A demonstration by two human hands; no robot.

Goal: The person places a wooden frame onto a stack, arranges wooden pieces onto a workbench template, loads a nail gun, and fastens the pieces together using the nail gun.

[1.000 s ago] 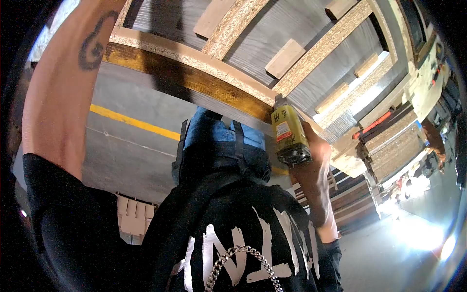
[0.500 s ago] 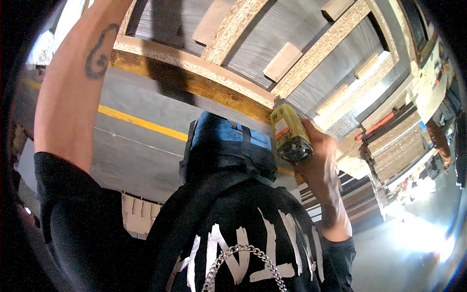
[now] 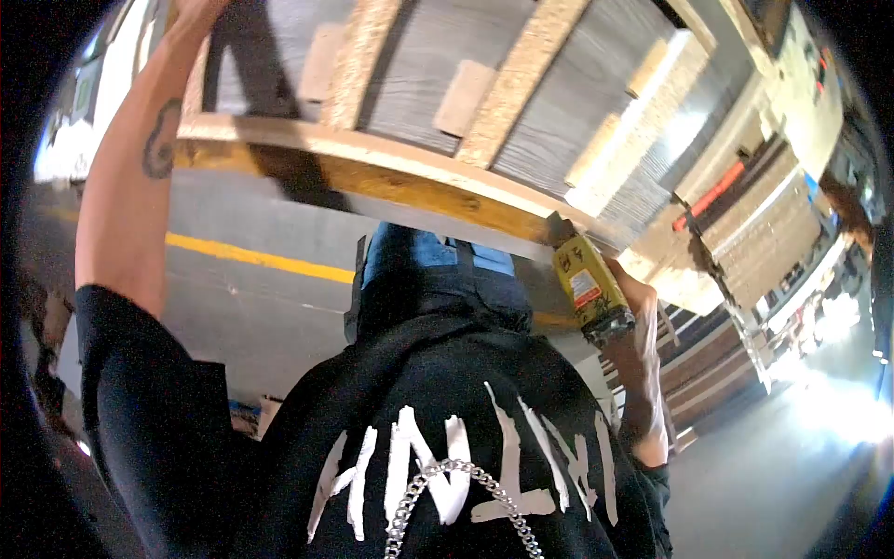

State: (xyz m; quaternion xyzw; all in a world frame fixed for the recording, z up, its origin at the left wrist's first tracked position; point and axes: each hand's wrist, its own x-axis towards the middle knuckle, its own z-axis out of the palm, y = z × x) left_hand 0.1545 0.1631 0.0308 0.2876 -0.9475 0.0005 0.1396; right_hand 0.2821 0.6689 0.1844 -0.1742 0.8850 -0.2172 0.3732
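My right hand [image 3: 635, 287] is closed around a yellow nail gun [image 3: 589, 284] with a black end cap and a red-and-white label; the tool hides most of the fingers. Its dark nose is at the near edge of a wooden frame [image 3: 372, 158]; whether it touches cannot be made out. The frame has particleboard strips, with small wood blocks [image 3: 464, 98] beside them, over grey wood-grain panel [image 3: 424, 70]. My left forearm [image 3: 126, 205] reaches up past the frame's left end, and the left hand lies beyond the top edge of the view.
To the right lie a red-orange bar-shaped tool [image 3: 710, 196] and a stack of boards [image 3: 773, 233]. Under the frame's near edge runs a grey floor with a yellow line [image 3: 261, 259]. Bright light glares at the lower right.
The nail gun and my right hand have shifted right along the frame's near edge and slightly toward my body. In the view, the frame has slid left and up.
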